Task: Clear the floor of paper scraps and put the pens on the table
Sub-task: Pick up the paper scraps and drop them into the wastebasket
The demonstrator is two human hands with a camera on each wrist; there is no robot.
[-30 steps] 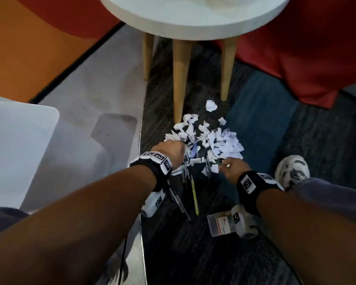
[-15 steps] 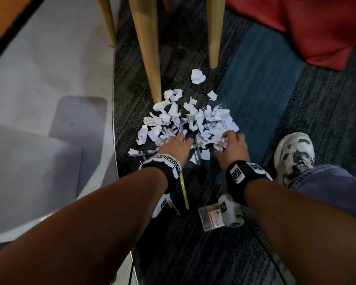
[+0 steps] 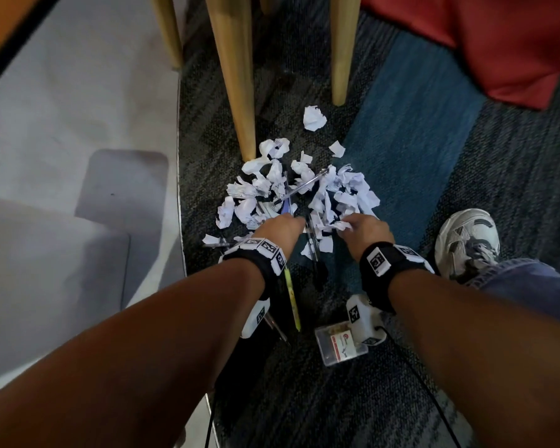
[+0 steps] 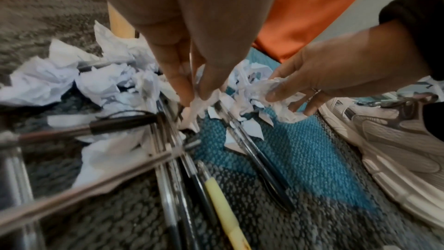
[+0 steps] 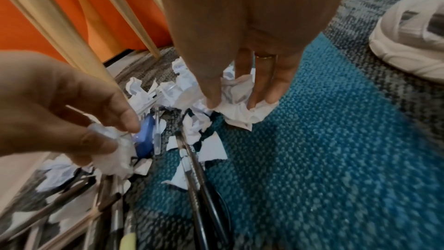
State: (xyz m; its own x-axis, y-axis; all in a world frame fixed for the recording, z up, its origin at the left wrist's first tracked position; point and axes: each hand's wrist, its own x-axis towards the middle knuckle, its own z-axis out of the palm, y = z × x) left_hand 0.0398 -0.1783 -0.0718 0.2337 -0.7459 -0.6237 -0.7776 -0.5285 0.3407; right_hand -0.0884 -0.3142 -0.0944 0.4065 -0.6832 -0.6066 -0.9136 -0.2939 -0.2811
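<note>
A heap of white paper scraps [image 3: 304, 192] lies on the carpet in front of the table legs, with several pens [image 3: 304, 185] mixed into it. A yellow pen [image 3: 292, 297] and dark pens [image 4: 259, 161] lie nearer me. My left hand [image 3: 282, 226] pinches a crumpled scrap [image 4: 199, 102] between thumb and fingertips at the pile's near edge. My right hand [image 3: 362, 229] grips a wad of scraps [image 5: 240, 109] in its curled fingers, just right of the left hand. One larger scrap [image 3: 314, 118] lies apart, farther back.
Wooden table legs [image 3: 233, 76] stand just behind the pile. A small clear plastic box [image 3: 340, 345] lies on the carpet under my right wrist. My white sneaker [image 3: 466, 240] is at the right. A red seat [image 3: 498, 43] is at the back right, pale flooring [image 3: 78, 124] at the left.
My head has come lower and closer to the pile. Both hands have closed on scraps at the pile's near edge; the right hand drew slightly back with its wad.
</note>
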